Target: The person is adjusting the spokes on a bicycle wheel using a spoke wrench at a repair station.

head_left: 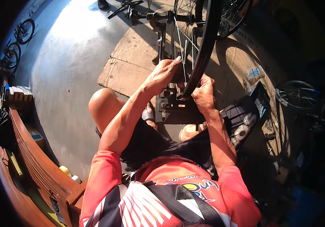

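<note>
A bicycle wheel with a black rim and thin spokes stands upright between my knees, mounted in a dark metal wheel-truing stand. My left hand reaches in at the left side of the spokes, its thumb tip against them. Its other fingers are curled, and what they hold is hidden. On the opposite side, my right hand is closed beside the lower rim. Its fingertips lie behind the rim, so whatever they grip does not show.
Flattened cardboard lies under the stand. A second wheel rests on the floor at right, near a small clear plastic bag. A curved wooden bench runs along the left, with boxes at its far end. Bicycles stand far left.
</note>
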A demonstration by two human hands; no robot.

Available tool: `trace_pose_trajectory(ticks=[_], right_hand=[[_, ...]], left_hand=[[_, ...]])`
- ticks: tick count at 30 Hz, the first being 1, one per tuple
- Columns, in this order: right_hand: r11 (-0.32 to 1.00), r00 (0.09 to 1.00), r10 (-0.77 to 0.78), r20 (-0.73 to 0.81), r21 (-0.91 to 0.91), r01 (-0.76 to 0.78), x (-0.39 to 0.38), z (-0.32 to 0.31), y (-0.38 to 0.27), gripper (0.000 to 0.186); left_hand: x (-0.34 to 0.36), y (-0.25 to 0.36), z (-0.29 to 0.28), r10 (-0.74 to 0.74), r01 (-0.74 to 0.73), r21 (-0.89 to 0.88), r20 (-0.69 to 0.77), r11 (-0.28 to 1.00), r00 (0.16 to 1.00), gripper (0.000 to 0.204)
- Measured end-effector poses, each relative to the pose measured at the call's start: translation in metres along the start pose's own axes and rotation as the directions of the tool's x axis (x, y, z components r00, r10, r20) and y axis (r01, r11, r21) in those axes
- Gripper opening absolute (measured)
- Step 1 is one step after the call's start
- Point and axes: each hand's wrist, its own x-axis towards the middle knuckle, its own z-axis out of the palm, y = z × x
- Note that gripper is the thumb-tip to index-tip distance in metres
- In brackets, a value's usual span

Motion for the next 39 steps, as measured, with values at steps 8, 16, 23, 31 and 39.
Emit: trace_pose_trajectory(ticks=[8, 16, 23, 31, 39], right_hand=[[0.986, 0.983, 0.163, 0.085, 0.019, -0.165, 0.001, -0.014, -0.009, 0.024], [0.956, 0.967, 0.141, 0.213, 0.224, -0.189, -0.001, -0.023, -0.006, 0.029], [0.934, 0.959, 0.136, 0.25, 0.292, -0.208, 0.005, -0.028, 0.009, 0.028], [0.881, 0.988, 0.129, 0.086, 0.448, -0.154, 0.007, -0.018, -0.002, 0.02], [0.998, 0.998, 0.063, 0.011, 0.016, -0.064, -0.007, -0.013, 0.005, 0.024]], left_hand=[[-0.02, 0.007, 0.003, -0.06, 0.106, 0.476, -0.11, 0.873, 0.992, 0.056], [0.003, -0.037, -0.016, -0.156, 0.154, 0.041, 0.063, 0.987, 0.986, 0.088], [0.004, -0.017, 0.01, 0.106, -0.011, 0.605, -0.122, 0.796, 0.987, 0.044], [-0.009, -0.017, 0.002, 0.296, -0.05, 0.647, -0.277, 0.761, 0.914, 0.053], [-0.014, 0.026, 0.019, 0.066, -0.003, 0.51, -0.106, 0.86, 0.992, 0.045]])
